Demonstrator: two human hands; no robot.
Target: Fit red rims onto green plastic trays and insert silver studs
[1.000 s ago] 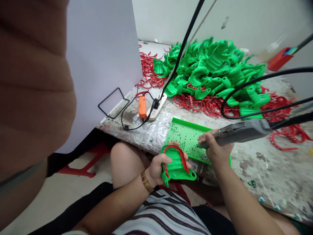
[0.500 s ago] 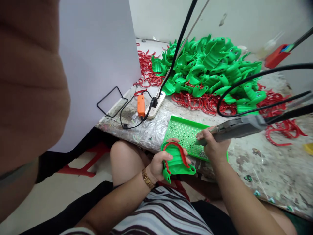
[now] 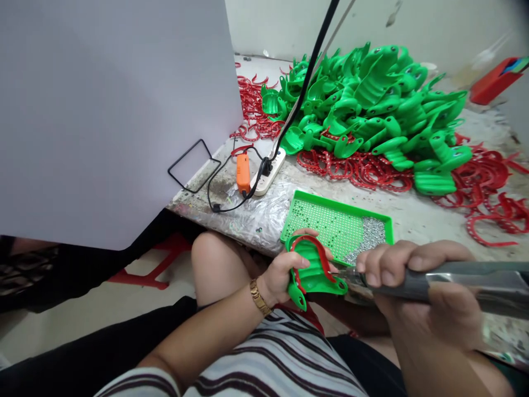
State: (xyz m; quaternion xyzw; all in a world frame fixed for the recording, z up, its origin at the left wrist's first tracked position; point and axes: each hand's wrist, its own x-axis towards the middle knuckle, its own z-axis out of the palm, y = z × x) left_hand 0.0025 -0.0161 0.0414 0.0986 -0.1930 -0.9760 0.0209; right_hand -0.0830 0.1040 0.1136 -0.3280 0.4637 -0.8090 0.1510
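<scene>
Shifted from perforated tray (image 3: 318, 219) to work, clasping powered screwdriver (image 3: 487, 289) in right grip (image 3: 438, 320) by red strip (image 3: 322, 255), pinching green shell (image 3: 313, 275) in left grip (image 3: 283, 272).

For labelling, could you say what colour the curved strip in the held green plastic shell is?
The curved strip is red; head view.

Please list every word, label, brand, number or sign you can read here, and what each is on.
No text can be read anywhere.
White power strip: small marks, too tiny to read.
Orange box: any print is too small to read.
Grey tool in the right hand: no legible lettering.
Green piece in the left hand: none legible.
</scene>
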